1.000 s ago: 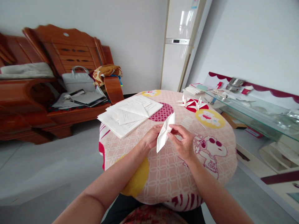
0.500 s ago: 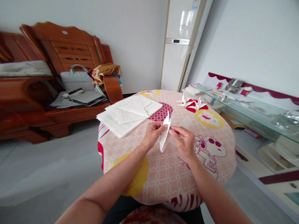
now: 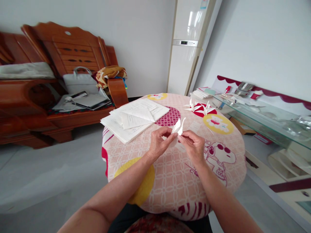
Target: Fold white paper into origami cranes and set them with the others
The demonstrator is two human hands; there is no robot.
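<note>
Viewed from above, past two bare forearms rising from the bottom edge, toward a round table (image 3: pixel 170 184) under a pink cartoon-print cloth that filled the centre and lower middle of the frame.

Held just above the cloth at centre frame: a small folded paper piece (image 3: pixel 178 127), white, with two pointed flaps upright. Pinched from the left by the left hand (image 3: pixel 159 145), thumb and forefinger pressed together low on the paper, other fingers curled in. Pinched from the right by the right hand (image 3: pixel 193 147) in the same manner, with fingertips of both hands almost meeting.

Judged feather-light and thin, limp across the flat faces, stiffer along the creases, easily crushed or torn at the tips. Best taken by fingertips low on the thick layered base, never by the slender points.

Spread left of and above the hands, near but apart: a loose stack of printed sheets (image 3: pixel 134 119) on the cloth. Set further up and right on the table: finished white paper figures (image 3: pixel 200 106) on a red patch.

Upper left: a carved red-brown wooden bench (image 3: pixel 60 48) with a pale grey bag (image 3: pixel 80 82) and papers. Upper centre: a tall white appliance (image 3: pixel 186 48) by the wall. Right edge: a glass shelf (image 3: pixel 267 118) of small clutter, too blurred to name.
</note>
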